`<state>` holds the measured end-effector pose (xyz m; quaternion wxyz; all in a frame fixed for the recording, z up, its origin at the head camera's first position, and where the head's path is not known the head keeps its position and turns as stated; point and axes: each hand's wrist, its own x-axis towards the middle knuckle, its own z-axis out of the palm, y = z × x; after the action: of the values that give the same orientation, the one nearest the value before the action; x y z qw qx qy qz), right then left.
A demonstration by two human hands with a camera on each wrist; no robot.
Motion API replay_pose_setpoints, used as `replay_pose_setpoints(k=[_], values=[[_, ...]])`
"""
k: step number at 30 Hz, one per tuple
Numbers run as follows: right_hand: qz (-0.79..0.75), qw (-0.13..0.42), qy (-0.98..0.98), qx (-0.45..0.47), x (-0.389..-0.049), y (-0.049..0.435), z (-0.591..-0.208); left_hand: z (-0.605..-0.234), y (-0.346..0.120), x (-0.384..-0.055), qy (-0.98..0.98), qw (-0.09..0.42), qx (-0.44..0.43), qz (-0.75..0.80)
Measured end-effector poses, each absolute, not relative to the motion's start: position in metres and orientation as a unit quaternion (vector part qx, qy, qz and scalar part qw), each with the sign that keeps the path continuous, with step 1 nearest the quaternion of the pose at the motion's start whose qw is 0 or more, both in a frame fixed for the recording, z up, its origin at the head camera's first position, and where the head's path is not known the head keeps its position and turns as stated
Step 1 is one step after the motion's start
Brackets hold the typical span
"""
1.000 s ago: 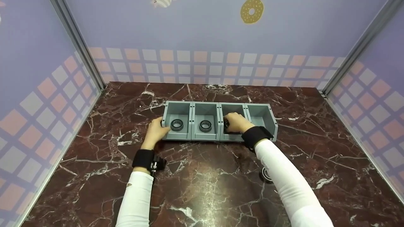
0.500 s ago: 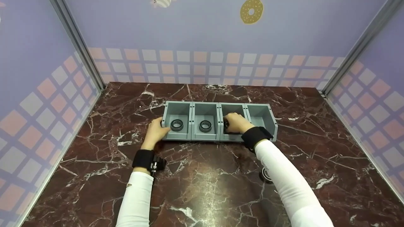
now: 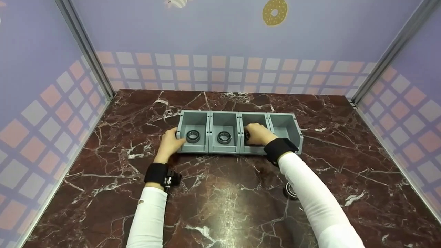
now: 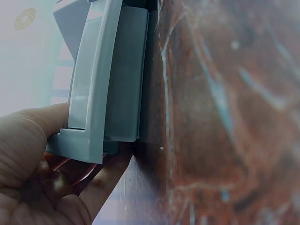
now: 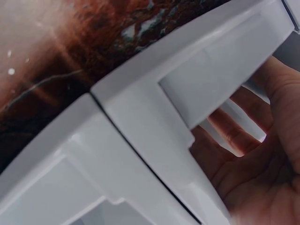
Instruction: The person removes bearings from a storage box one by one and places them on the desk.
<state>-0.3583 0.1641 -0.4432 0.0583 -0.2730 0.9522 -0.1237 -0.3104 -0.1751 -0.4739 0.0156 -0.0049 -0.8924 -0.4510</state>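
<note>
Nothing is visibly shifting since the earlier frames — both hands are keeping their places. Left of centre, the left hand (image 3: 170, 142) is pinching the wall of the leftmost bin (image 3: 195, 148). The right hand (image 3: 256, 133) is reaching into the third bin (image 3: 253, 150), beside a dark ring (image 3: 246, 135) (whether it is gripping that, I cannot tell). The first ring (image 3: 193, 141) and second ring (image 3: 224, 141) are already sitting in the two left bins; a loose ring (image 3: 286, 193), lower right, is lying on the table (image 3: 220, 175) — the work is seemingly passing halfway.
</note>
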Motion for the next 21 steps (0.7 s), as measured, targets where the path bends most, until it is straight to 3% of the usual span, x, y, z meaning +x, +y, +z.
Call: replay_pose_setpoints(k=[21], values=[[-0.123, 0.072, 0.952, -0.271, -0.3576, 0.1644, -0.4375, -0.4731, -0.1751, -0.3100, -0.894, 0.021, -0.001, -0.448]])
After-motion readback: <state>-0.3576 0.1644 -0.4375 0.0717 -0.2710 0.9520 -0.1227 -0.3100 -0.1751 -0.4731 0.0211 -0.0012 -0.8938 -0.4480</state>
